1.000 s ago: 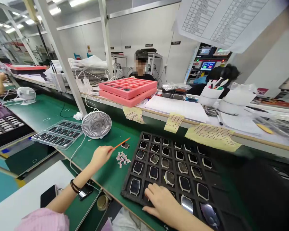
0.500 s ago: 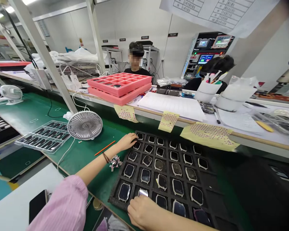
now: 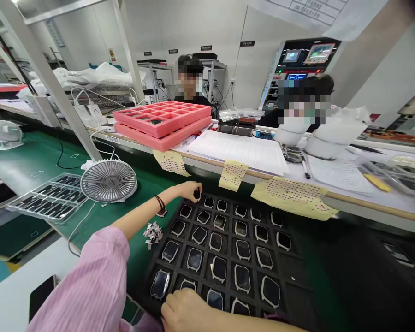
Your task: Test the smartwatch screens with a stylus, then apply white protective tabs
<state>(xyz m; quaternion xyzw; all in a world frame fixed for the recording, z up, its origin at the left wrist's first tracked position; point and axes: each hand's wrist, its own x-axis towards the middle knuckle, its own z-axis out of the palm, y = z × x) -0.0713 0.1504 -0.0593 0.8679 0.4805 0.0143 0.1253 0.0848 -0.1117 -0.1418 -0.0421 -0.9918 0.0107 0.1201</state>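
My left hand (image 3: 189,190) is at the far left corner of the black foam tray (image 3: 284,267), with a smartwatch (image 3: 197,194) pinched between thumb and fingers. The watch looks tilted, its dark screen partly covered by the fingers. Rows of similar watches (image 3: 242,249) lie face up in the tray's compartments. My right hand (image 3: 185,308) is curled over the near left edge of the tray, partly covering a watch (image 3: 188,285) there. Its fingertips are hidden. Small pinkish-white scraps (image 3: 153,234) lie in a heap left of the tray.
A grey fan (image 3: 109,180) stands left, beside a clear tray of black parts (image 3: 50,197). Stacked red foam trays (image 3: 164,121) and papers (image 3: 238,151) are on the raised shelf. Yellow dotted sheets (image 3: 293,197) hang from its edge. Two people sit beyond.
My left hand has lifted the watch at the tray's far left corner. My right hand keeps its place at the near edge. The whole view has shifted somewhat.
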